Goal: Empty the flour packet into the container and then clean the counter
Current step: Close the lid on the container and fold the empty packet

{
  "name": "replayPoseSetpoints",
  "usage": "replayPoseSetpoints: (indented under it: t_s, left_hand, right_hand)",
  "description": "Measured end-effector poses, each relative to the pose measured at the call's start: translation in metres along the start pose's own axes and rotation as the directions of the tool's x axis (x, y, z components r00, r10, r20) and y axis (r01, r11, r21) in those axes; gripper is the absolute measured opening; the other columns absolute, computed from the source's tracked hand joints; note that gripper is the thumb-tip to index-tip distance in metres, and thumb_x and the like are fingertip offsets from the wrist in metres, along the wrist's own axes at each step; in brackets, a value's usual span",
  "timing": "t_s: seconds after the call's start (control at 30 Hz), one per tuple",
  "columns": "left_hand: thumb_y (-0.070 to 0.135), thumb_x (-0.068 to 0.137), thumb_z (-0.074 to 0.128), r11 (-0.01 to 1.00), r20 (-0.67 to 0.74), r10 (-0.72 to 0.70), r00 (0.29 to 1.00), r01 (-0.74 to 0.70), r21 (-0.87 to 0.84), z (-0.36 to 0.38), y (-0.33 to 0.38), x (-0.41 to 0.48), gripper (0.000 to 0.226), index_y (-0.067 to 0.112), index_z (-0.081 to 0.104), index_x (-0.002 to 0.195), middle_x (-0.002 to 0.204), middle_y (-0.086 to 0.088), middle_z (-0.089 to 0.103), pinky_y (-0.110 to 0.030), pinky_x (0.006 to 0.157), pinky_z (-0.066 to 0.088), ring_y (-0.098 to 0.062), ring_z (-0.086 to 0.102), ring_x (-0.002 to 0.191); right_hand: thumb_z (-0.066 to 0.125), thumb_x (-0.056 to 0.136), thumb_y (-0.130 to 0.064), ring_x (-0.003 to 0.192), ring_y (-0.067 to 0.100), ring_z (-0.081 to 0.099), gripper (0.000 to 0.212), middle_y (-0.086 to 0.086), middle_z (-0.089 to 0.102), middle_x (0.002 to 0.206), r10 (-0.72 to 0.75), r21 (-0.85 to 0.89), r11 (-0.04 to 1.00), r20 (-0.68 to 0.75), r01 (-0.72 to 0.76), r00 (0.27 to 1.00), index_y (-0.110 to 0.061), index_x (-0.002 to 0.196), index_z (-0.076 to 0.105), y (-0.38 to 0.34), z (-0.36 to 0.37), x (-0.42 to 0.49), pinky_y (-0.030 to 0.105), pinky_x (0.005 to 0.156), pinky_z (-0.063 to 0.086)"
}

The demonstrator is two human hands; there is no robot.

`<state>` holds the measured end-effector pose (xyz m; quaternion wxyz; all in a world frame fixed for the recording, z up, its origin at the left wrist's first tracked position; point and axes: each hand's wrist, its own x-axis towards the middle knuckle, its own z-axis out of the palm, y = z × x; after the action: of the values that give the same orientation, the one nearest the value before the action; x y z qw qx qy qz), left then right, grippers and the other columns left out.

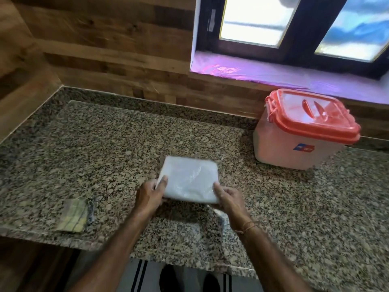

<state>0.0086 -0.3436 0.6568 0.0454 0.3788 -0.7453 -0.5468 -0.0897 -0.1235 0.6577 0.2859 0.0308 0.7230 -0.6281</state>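
A white flour packet [190,179] in clear plastic sits at the middle of the speckled granite counter [105,154]. My left hand [150,196] grips its near left corner, thumb on top. My right hand [228,198] grips its near right corner, thumb on top as well. A translucent container [294,146] with a shut orange-red lid [313,114] stands at the back right, apart from the packet. A folded yellow-green checked cloth [73,216] lies near the counter's front left edge.
Wood-panelled walls close off the back and left of the counter. A window with a purple-lined sill [273,72] sits above the container. A striped mat [139,275] and my feet show below the counter's front edge.
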Motion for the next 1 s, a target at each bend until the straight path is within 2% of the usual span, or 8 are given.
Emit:
replayPoseSetpoints:
  t_s: [0.1, 0.23, 0.33, 0.4, 0.57, 0.7, 0.8, 1.0]
  left_hand:
    - [0.041, 0.098, 0.065, 0.989, -0.006, -0.148, 0.989, 0.148, 0.028, 0.014, -0.042, -0.015, 0.036, 0.006, 0.073, 0.092, 0.065, 0.005, 0.064, -0.016, 0.041, 0.039, -0.011, 0.059, 0.054]
    - [0.029, 0.087, 0.08, 0.968, -0.028, -0.25, 0.968, 0.25, -0.018, 0.035, -0.075, -0.046, 0.042, 0.019, 0.052, 0.059, 0.053, 0.007, 0.049, -0.023, 0.051, 0.03, -0.012, 0.045, 0.051]
    - [0.017, 0.086, 0.081, 0.962, -0.067, -0.268, 0.961, 0.262, -0.081, 0.045, -0.068, -0.067, 0.034, 0.015, 0.053, 0.066, 0.064, 0.001, 0.055, -0.025, 0.054, 0.038, -0.016, 0.052, 0.06]
    - [0.01, 0.086, 0.08, 0.95, -0.08, -0.278, 0.957, 0.262, -0.173, 0.047, -0.061, -0.079, 0.022, 0.011, 0.059, 0.087, 0.085, -0.007, 0.065, -0.025, 0.06, 0.047, -0.021, 0.061, 0.076]
    - [0.001, 0.081, 0.082, 0.827, -0.058, -0.363, 0.93, 0.293, -0.48, 0.021, -0.064, -0.114, 0.052, 0.003, 0.057, 0.126, 0.113, -0.01, 0.073, -0.032, 0.067, 0.059, -0.023, 0.072, 0.097]
    - [0.016, 0.082, 0.084, 0.783, -0.164, -0.346, 0.924, 0.188, -0.593, -0.023, -0.074, -0.158, 0.042, 0.007, 0.068, 0.12, 0.108, -0.009, 0.078, -0.037, 0.077, 0.062, -0.024, 0.076, 0.097]
    - [0.013, 0.084, 0.082, 0.776, -0.274, -0.336, 0.901, 0.1, -0.623, -0.057, -0.093, -0.199, 0.034, 0.007, 0.07, 0.115, 0.098, -0.004, 0.08, -0.026, 0.063, 0.06, -0.013, 0.078, 0.081]
    - [0.008, 0.089, 0.076, 0.696, -0.441, -0.482, 0.757, 0.026, -0.717, -0.125, -0.181, -0.302, 0.016, 0.01, 0.072, 0.104, 0.089, 0.0, 0.08, -0.02, 0.055, 0.056, -0.01, 0.075, 0.07]
  right_hand:
    - [0.067, 0.094, -0.039, 0.073, 0.03, 0.068, 0.046, 0.018, 0.074, 0.082, 0.071, -0.183, 0.98, -0.052, -0.079, 0.996, 0.004, 0.078, 0.072, 0.044, -0.005, -0.005, 0.045, 0.067, 0.057]
    - [0.08, 0.085, -0.029, 0.061, 0.018, 0.051, 0.037, 0.003, 0.054, 0.062, 0.095, -0.281, 0.953, -0.094, -0.118, 0.991, -0.017, 0.062, 0.053, 0.075, -0.021, -0.004, 0.028, 0.057, 0.039]
    - [0.082, 0.082, -0.013, 0.08, 0.027, 0.067, 0.022, 0.009, 0.068, 0.085, 0.118, -0.21, 0.97, -0.031, -0.122, 0.993, -0.011, 0.084, 0.06, 0.071, -0.034, 0.005, 0.042, 0.073, 0.059]
    - [0.077, 0.085, -0.003, 0.094, 0.034, 0.07, 0.031, 0.014, 0.07, 0.103, 0.119, -0.14, 0.984, 0.064, -0.109, 0.991, -0.008, 0.109, 0.06, 0.06, -0.038, 0.002, 0.052, 0.085, 0.061]
    - [0.065, 0.092, 0.004, 0.087, 0.027, 0.073, 0.029, 0.014, 0.077, 0.104, -0.012, -0.048, 0.998, 0.359, 0.031, 0.933, -0.013, 0.115, 0.072, 0.032, -0.029, -0.02, 0.04, 0.067, 0.063]
    - [0.064, 0.099, -0.015, 0.087, 0.029, 0.072, 0.022, 0.018, 0.075, 0.108, -0.053, -0.097, 0.987, 0.545, 0.125, 0.837, -0.007, 0.118, 0.071, 0.017, 0.02, -0.046, 0.046, 0.07, 0.059]
    - [0.063, 0.099, -0.033, 0.087, 0.029, 0.074, 0.03, 0.017, 0.077, 0.105, -0.033, -0.129, 0.982, 0.609, 0.14, 0.792, -0.007, 0.105, 0.075, 0.018, 0.071, -0.08, 0.052, 0.079, 0.061]
    - [0.073, 0.091, -0.044, 0.077, 0.032, 0.073, 0.043, 0.02, 0.077, 0.089, 0.071, -0.344, 0.909, 0.683, 0.235, 0.727, -0.001, 0.091, 0.073, 0.076, 0.183, -0.16, 0.051, 0.071, 0.061]
